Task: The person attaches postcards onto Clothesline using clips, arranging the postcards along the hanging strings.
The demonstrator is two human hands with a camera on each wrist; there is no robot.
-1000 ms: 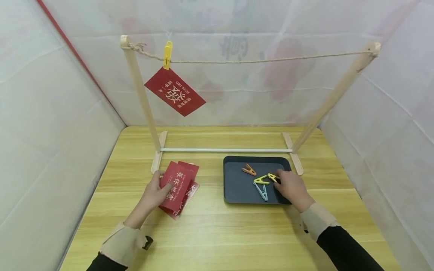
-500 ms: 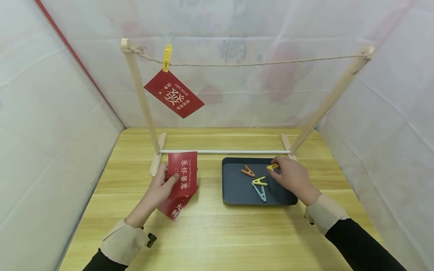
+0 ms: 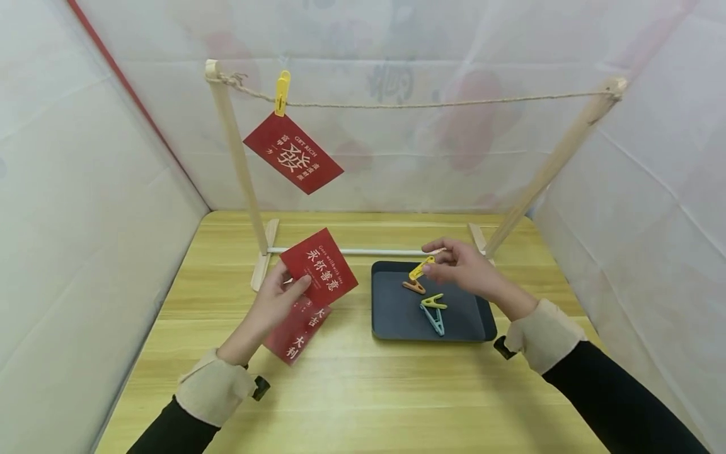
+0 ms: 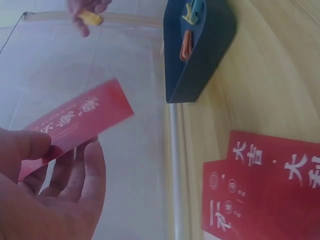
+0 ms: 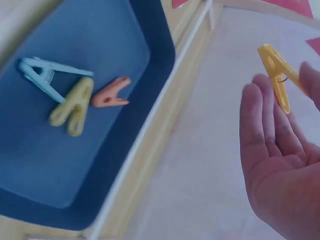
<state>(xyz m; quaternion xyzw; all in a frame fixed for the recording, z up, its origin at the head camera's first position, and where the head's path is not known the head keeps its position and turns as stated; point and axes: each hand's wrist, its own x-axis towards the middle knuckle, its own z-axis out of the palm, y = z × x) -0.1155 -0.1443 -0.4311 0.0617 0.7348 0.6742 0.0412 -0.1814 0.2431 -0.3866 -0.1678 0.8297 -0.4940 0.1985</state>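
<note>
In the head view my left hand (image 3: 278,293) pinches a red card (image 3: 320,268) with white characters, thumb on its face. More red cards (image 3: 297,334) lie on the table below that hand; the left wrist view shows them overlapping. My right hand (image 3: 465,271) holds a yellow clothespin (image 5: 275,72) between thumb and fingers, raised over the dark tray (image 3: 391,331). Inside the tray are an orange clothespin (image 5: 111,93), a yellow-green clothespin (image 5: 74,106) and a light blue clothespin (image 5: 47,77), the last two touching.
A twine line (image 3: 431,104) runs between two wooden posts (image 3: 241,164) joined low down by a white rod (image 3: 368,251). Near the left post, a yellow clothespin (image 3: 282,93) holds a red card (image 3: 293,154) on the line. Pale cloth walls (image 3: 85,221) enclose the table.
My left hand has lifted one card off the pile and turned it. My right hand has raised the yellow clothespin from the tray and moved it leftward.
</note>
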